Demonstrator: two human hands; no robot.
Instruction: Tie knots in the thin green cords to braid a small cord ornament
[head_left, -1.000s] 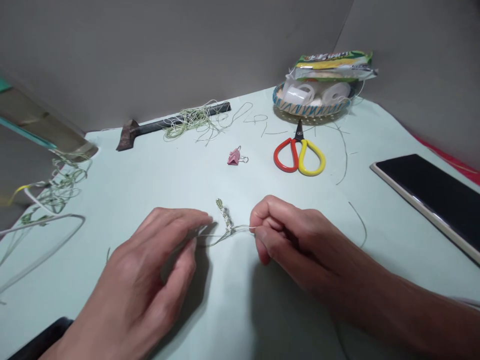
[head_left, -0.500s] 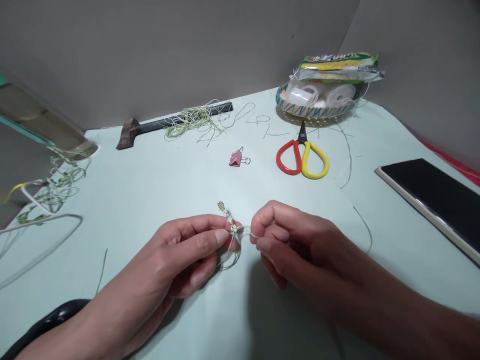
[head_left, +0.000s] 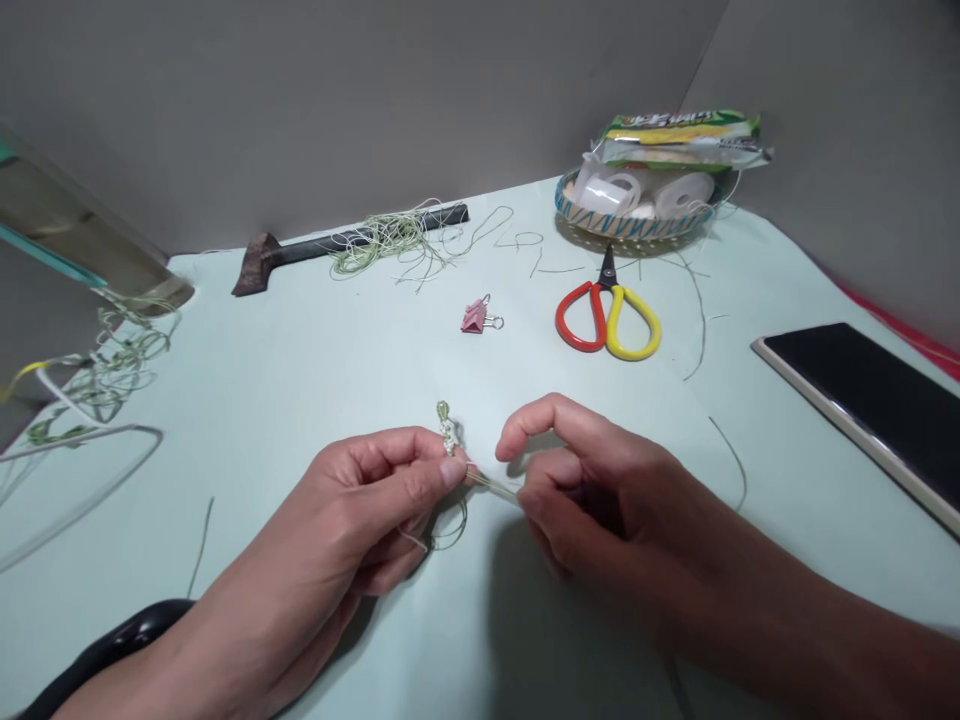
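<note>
the left hand (head_left: pixel 367 510) now pinches the braid (head_left: pixel 448 430); the right hand (head_left: pixel 600 500) has lifted its index finger (head_left: pixel 536 415) off the cords (head_left: pixel 495 487).

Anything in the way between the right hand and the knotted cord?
Only the left hand, pinching the lower end of the knotted cord. Nothing visible blocks the cord's exposed upper part from the right hand; strands stretch between the hands. The pink clip lies farther back.

Braid (head_left: pixel 448 430) partly hidden, phone (head_left: pixel 874 410) cut off

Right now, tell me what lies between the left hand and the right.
In the head view, thin greenish cords stretch from the left hand to the right hand.
</note>
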